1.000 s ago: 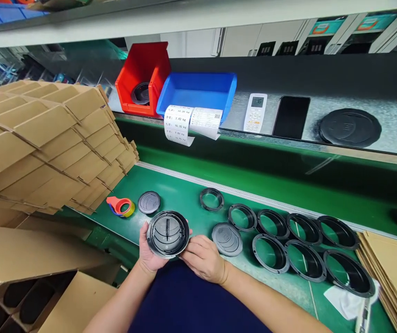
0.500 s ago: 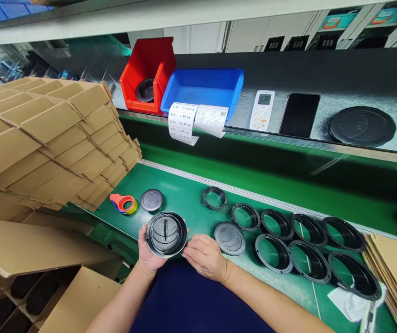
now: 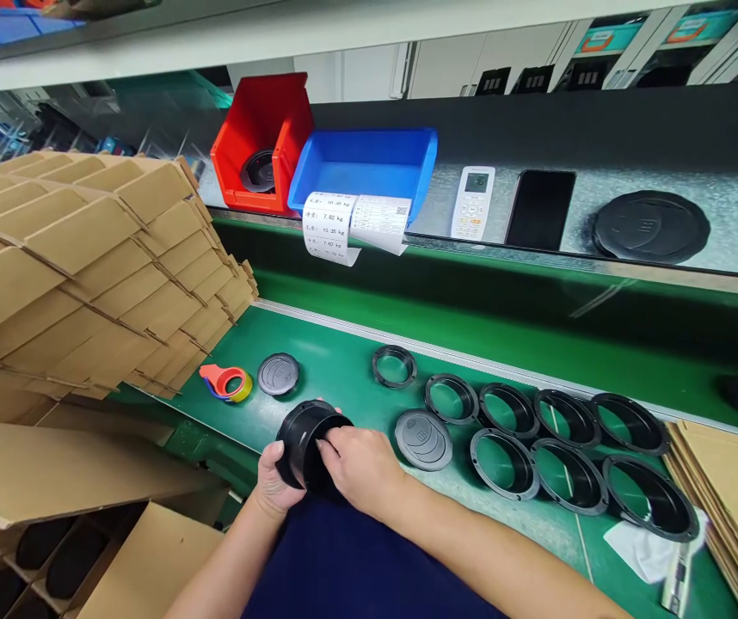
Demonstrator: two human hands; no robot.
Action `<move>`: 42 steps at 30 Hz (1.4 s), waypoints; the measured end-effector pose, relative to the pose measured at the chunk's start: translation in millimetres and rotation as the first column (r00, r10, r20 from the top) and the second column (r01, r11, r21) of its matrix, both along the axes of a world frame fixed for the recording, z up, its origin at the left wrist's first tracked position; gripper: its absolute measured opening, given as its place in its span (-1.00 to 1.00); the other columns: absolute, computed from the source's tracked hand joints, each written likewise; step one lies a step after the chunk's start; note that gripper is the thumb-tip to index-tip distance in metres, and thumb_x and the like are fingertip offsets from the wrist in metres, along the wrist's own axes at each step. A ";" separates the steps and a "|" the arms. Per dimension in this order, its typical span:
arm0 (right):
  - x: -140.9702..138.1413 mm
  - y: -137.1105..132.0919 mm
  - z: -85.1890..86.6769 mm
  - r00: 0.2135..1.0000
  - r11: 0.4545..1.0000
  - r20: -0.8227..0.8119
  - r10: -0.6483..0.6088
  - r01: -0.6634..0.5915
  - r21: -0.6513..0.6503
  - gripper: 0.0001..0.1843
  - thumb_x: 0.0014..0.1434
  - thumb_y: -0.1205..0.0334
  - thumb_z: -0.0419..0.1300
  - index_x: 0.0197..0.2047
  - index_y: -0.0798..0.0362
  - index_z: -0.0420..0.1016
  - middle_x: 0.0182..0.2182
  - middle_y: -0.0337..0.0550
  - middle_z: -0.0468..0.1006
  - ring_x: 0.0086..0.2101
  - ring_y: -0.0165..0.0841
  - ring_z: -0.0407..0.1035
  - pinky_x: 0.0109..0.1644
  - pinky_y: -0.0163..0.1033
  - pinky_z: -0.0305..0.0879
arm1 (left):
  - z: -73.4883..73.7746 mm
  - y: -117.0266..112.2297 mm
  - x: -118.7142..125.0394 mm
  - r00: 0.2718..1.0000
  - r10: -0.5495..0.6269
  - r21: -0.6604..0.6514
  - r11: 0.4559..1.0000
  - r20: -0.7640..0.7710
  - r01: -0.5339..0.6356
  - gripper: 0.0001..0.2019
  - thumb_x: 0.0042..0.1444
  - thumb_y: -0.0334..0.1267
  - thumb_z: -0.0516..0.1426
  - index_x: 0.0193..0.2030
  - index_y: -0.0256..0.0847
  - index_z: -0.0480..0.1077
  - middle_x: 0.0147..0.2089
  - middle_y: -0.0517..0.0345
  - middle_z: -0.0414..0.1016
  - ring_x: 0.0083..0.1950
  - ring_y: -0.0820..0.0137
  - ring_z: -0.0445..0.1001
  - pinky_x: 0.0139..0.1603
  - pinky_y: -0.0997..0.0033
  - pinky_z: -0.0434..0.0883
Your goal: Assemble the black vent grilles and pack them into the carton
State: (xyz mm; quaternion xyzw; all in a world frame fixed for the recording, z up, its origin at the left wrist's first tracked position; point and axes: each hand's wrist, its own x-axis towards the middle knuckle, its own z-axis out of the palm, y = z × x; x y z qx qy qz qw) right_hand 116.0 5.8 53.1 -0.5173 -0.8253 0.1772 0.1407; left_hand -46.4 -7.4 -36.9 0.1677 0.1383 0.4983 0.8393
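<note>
Green-matted workbench [image 3: 343,344], with a steel shelf behind it and cardboard on both flanks.

- Left hand [image 3: 273,483]: wrapped around a black round housing [image 3: 299,428] from below and behind, thumb on its near side, fingertips just showing over the far rim. Closed firmly on it.
- Right hand [image 3: 361,464]: laid over the housing's open mouth, fingertips pressed on its rim, palm down. It grips the same part.
- The housing is tipped on its side with the mouth turned toward the right hand, held at the near edge of the bench in front of the body. Cannot tell whether it clears the mat.
- Just right of the hands: a grey ribbed cap [image 3: 422,438] lying flat.
- Beyond the hands: a smaller grey cap [image 3: 278,375], and left of it a red tape dispenser [image 3: 225,383] with a yellow roll.
- To the right: black rings [image 3: 509,465] in two rows, mouths up, several touching. One smaller ring [image 3: 393,366] lies apart.
- Far right: flat cardboard sheets [image 3: 730,490], with a white cloth [image 3: 640,550] at their foot.
- Left: a stack of folded cardboard dividers [image 3: 85,258], with an open carton [image 3: 52,550] below holding black parts in its cells.
- Shelf: a red bin [image 3: 262,137] with a dark part inside, a blue bin [image 3: 365,168] hung with printed labels [image 3: 349,228], a white remote [image 3: 473,202], a dark phone [image 3: 540,209] and a large black disc [image 3: 651,226].
</note>
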 end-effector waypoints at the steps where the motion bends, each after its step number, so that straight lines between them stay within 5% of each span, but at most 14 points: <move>1: -2.9 2.7 0.5 0.999 0.999 0.035 -0.012 0.014 -0.053 -0.68 0.27 0.20 0.00 -0.36 0.09 0.53 -0.42 0.01 0.62 -0.45 -0.27 0.49 -0.38 -0.27 0.31 | 1.9 -0.9 2.0 0.999 0.006 0.021 1.000 -0.036 -0.005 -0.55 0.00 -0.02 0.17 0.00 -0.19 0.49 -0.04 -0.01 0.56 0.32 0.02 0.17 0.40 -0.02 -0.12; 5: -4.3 10.8 -15.3 0.976 0.970 -0.194 -0.099 0.052 -0.238 -0.85 0.03 0.36 0.15 -0.35 0.16 0.55 -0.40 0.08 0.62 -0.41 -0.20 0.49 -0.34 -0.21 0.36 | 20.2 -2.4 11.3 0.946 0.129 0.139 0.986 -0.297 -0.091 -0.23 -0.10 -0.14 0.28 0.30 -0.09 0.19 0.29 0.00 0.27 0.35 -0.04 0.11 0.38 -0.05 -0.06; 10: 10.2 9.6 -43.7 0.638 0.908 -0.753 -0.161 -0.203 -0.366 -0.69 -0.09 0.12 0.30 -0.27 0.11 0.56 -0.47 -0.15 0.59 -0.41 -0.24 0.45 -0.35 -0.19 0.41 | 50.5 -3.7 18.2 0.688 0.411 0.455 0.881 -0.598 -0.130 -0.05 -0.27 -0.43 0.36 0.34 -0.12 0.14 0.36 -0.05 0.12 0.39 -0.13 -0.03 0.39 -0.07 -0.15; 15: 24.3 7.0 -49.8 0.500 0.905 -0.857 -0.124 -0.297 -0.304 -0.66 -0.14 0.12 0.38 -0.27 0.10 0.56 -0.38 -0.15 0.60 -0.38 -0.27 0.45 -0.25 -0.18 0.44 | 73.1 -6.9 23.8 0.443 0.535 0.588 0.809 -0.719 -0.023 -0.04 -0.29 -0.41 0.34 0.34 -0.10 0.13 0.36 -0.02 0.06 0.39 -0.15 -0.10 0.40 -0.14 -0.26; 20: 31.2 11.4 -49.0 0.525 0.914 -0.847 -0.087 -0.296 -0.277 -0.59 -0.13 0.09 0.41 -0.20 0.10 0.55 -0.28 -0.07 0.62 -0.26 -0.21 0.48 -0.11 -0.12 0.44 | 78.0 -8.6 24.3 0.348 0.502 0.566 0.818 -0.792 0.106 0.05 -0.34 -0.33 0.38 0.37 -0.10 0.07 0.39 -0.05 -0.05 0.38 -0.17 -0.12 0.39 -0.16 -0.21; 24: 27.0 10.2 -52.9 0.487 0.865 -0.845 -0.220 -0.302 -0.400 -0.54 -0.14 0.02 0.42 -0.18 0.09 0.55 -0.30 -0.09 0.61 -0.27 -0.22 0.48 -0.12 -0.11 0.43 | 74.7 -7.6 25.6 0.436 0.455 0.511 0.859 -0.776 0.013 0.01 -0.34 -0.33 0.39 0.34 -0.08 0.14 0.37 -0.04 0.00 0.38 -0.15 -0.12 0.40 -0.14 -0.28; 26: 22.6 7.9 -52.5 0.466 0.805 -0.819 -0.335 -0.310 -0.505 -0.54 -0.09 -0.05 0.37 -0.19 0.09 0.55 -0.42 -0.15 0.59 -0.40 -0.30 0.46 -0.27 -0.18 0.43 | 68.0 -5.1 24.0 0.570 0.366 0.401 0.913 -0.736 -0.069 -0.11 -0.27 -0.33 0.37 0.30 -0.09 0.22 0.33 -0.03 0.13 0.37 -0.13 -0.04 0.39 -0.15 -0.28; 29: 20.1 4.7 -41.7 0.556 0.670 -0.694 -0.458 -0.296 -0.680 -0.53 0.04 -0.16 0.23 -0.32 0.15 0.55 -0.68 -0.29 0.40 -0.68 -0.48 0.24 -0.62 -0.38 0.17 | 48.4 -2.2 15.2 0.841 0.085 0.057 0.996 -0.535 -0.064 -0.45 0.00 -0.14 0.23 0.16 -0.21 0.38 0.13 -0.10 0.42 0.24 -0.10 0.25 0.34 -0.20 -0.08; 31: 23.5 3.0 -27.8 0.580 0.680 -0.649 -0.492 -0.209 -0.703 -0.51 0.09 -0.17 0.16 -0.35 0.15 0.53 -0.69 -0.32 0.35 -0.73 -0.54 0.15 -0.69 -0.43 0.00 | 31.6 -3.3 5.7 0.961 -0.012 -0.123 0.992 -0.275 -0.023 -0.56 0.14 -0.02 0.08 0.05 -0.25 0.46 0.00 -0.09 0.53 0.13 -0.01 0.39 0.29 -0.17 0.09; 35: 36.5 -0.4 -1.0 0.503 0.817 -0.710 -0.492 -0.014 -0.576 -0.57 0.11 -0.13 0.15 -0.30 0.11 0.52 -0.58 -0.29 0.40 -0.67 -0.55 0.19 -0.62 -0.41 0.06 | 5.7 -12.2 -13.1 0.997 0.052 -0.188 0.981 0.058 -0.040 -0.40 0.11 0.19 -0.01 0.12 -0.19 0.40 0.10 -0.06 0.48 0.22 0.00 0.30 0.27 -0.17 0.13; 39: 41.9 -3.0 2.6 0.499 0.825 -0.710 -0.498 0.020 -0.565 -0.59 0.10 -0.12 0.15 -0.38 0.10 0.48 -0.61 -0.29 0.37 -0.65 -0.52 0.20 -0.60 -0.39 0.07 | -3.5 -18.9 -22.2 0.997 0.059 -0.181 0.982 0.050 -0.049 -0.16 -0.02 0.36 -0.02 0.28 -0.20 0.20 0.23 -0.17 0.32 0.34 -0.14 0.08 0.26 -0.34 -0.02; 42: 40.3 -4.6 -4.6 0.506 0.811 -0.697 -0.508 0.010 -0.584 -0.58 0.10 -0.13 0.15 -0.43 0.10 0.45 -0.58 -0.26 0.39 -0.64 -0.52 0.20 -0.59 -0.38 0.07 | -7.3 -20.6 -24.6 0.996 0.084 -0.184 0.980 0.033 -0.076 -0.19 -0.04 0.35 0.01 0.21 -0.21 0.29 0.18 -0.17 0.37 0.32 -0.14 0.12 0.28 -0.31 -0.05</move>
